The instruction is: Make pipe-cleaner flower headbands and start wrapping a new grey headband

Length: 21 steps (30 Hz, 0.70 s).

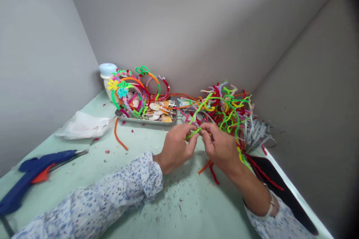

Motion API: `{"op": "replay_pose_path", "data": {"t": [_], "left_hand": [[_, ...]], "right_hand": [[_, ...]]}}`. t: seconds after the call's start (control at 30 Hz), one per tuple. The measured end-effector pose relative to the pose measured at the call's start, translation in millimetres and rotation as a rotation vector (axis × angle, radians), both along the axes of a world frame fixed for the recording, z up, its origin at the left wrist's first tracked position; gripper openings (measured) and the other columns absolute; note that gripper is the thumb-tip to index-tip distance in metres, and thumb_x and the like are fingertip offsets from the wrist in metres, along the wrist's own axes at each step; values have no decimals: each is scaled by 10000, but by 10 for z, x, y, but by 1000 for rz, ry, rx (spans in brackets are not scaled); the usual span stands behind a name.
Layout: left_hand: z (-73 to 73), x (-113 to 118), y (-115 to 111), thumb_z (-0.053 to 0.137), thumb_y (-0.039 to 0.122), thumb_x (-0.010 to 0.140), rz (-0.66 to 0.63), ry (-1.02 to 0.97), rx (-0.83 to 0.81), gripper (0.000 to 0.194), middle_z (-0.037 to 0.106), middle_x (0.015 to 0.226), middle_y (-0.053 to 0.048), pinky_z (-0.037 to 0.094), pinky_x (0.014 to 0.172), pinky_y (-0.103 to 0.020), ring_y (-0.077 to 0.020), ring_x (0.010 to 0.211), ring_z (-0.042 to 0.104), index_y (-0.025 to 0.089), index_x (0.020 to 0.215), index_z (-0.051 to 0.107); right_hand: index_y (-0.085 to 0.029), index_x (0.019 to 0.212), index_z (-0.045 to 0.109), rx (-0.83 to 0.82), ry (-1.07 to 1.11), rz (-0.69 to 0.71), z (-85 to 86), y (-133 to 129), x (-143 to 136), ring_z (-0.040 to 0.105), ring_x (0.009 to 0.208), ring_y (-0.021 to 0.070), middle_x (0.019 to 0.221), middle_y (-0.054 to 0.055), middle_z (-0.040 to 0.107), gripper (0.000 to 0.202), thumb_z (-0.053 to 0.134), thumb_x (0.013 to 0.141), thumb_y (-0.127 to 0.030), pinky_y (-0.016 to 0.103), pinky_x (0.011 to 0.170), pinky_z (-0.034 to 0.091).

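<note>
Over the middle of the table, my left hand [177, 145] and my right hand [221, 147] are close together. Between thumb and fingers, my left hand pinches a bright green pipe cleaner [193, 134]. My right fingertips close on the same pipe cleaner at its right end, near the left thumb. A longer light green strand [199, 109] rises behind the fingers toward the pile; whether it belongs to the held piece, I cannot tell. Below my right hand lie short orange [204, 167] and red [214, 174] pipe cleaner pieces, partly hidden by it.
A metal tray [148, 121] holds round chips and pipe cleaner hoops with flowers, beside a white jar [106, 80]. Loose pipe cleaners [228, 110] heap at the back right, near grey strips [256, 136]. Leftward lie a blue glue gun [36, 168] and a white packet [84, 125].
</note>
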<state>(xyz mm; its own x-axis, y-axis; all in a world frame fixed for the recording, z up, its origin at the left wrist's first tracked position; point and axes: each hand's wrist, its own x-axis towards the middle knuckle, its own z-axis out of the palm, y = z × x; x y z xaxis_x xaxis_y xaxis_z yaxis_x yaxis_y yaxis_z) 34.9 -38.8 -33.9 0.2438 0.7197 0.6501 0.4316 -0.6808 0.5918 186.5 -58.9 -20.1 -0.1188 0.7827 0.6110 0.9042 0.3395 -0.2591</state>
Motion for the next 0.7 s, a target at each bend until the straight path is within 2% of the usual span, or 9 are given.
{"op": "replay_pose_path", "data": {"t": [0.1,0.27,0.47,0.7], "left_hand": [[16,14,-35,510,203,835,-1,-33,-61,153,644,848,-18,426,650,-244,-118,673,542,191,976,569],[48,10,-21,519,189,835,11,-6,-44,191,654,957,-28,444,736,-255,-137,805,589,200,1014,585],[92,-33,1,487,239,874,56,131,-15,170,636,873,-31,430,724,-260,-148,801,582,197,974,618],[138,-56,9,442,214,893,87,298,15,174,585,835,-28,400,681,-257,-149,771,538,198,951,605]], "right_hand": [[-206,967,586,-4,8,-6,2,13,13,649,643,147,804,-4,703,142,486,872,-239,231,582,402],[-209,983,583,-5,3,-16,-8,35,28,660,673,152,833,-5,708,148,490,872,-239,232,590,403],[-209,966,594,5,-90,-24,-14,35,29,667,685,165,812,-2,709,142,496,868,-237,241,590,387],[-206,952,616,-4,-202,13,-3,31,26,661,687,159,816,3,713,149,501,858,-210,246,588,365]]}}
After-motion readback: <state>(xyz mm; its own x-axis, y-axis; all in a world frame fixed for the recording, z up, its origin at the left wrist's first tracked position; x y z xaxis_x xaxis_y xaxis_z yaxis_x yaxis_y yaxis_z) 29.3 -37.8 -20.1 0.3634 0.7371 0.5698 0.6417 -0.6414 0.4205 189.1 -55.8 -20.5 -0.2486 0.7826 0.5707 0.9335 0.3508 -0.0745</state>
